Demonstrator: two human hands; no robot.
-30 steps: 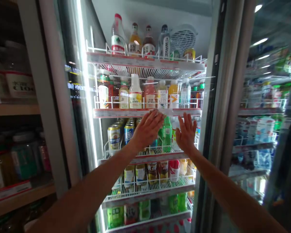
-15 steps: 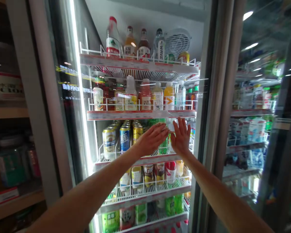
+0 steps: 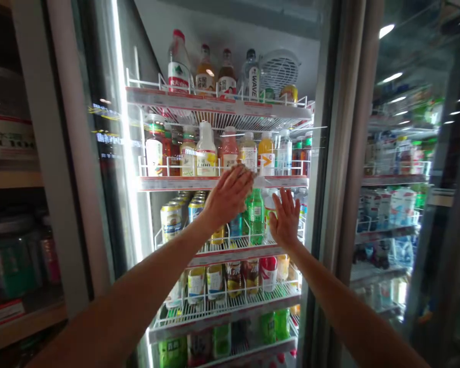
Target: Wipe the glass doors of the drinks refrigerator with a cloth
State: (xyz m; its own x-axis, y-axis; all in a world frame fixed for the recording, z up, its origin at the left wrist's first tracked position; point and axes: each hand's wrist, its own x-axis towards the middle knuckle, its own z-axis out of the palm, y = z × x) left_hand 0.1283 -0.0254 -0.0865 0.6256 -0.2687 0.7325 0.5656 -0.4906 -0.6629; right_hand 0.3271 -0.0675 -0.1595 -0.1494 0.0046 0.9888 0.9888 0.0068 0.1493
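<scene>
A crumpled, pale cloth or tissue [image 3: 249, 174] shows at the fingertips of my left hand [image 3: 230, 197], which presses it toward the glass door of a lit drinks cooler. Behind that hand are cans and the edge of a shelf [image 3: 168, 184]. My right hand [image 3: 285, 217] is raised lower and to the right, its fingers spread and nothing in it. A green bottle [image 3: 256, 214] stands behind the glass between the two hands. Whether either hand touches the glass is hard to tell.
Bottles [image 3: 178, 64] line the upper shelves and cans [image 3: 195, 286] the lower ones. A vertical metal door frame [image 3: 343, 153] runs to the right of my hands, with another stocked cooler beyond it. Dark shelves with bottles [image 3: 11, 135] are at the left.
My left hand has moved up and to the left with the cloth, away from my right hand, uncovering the green bottle. My right hand has hardly moved.
</scene>
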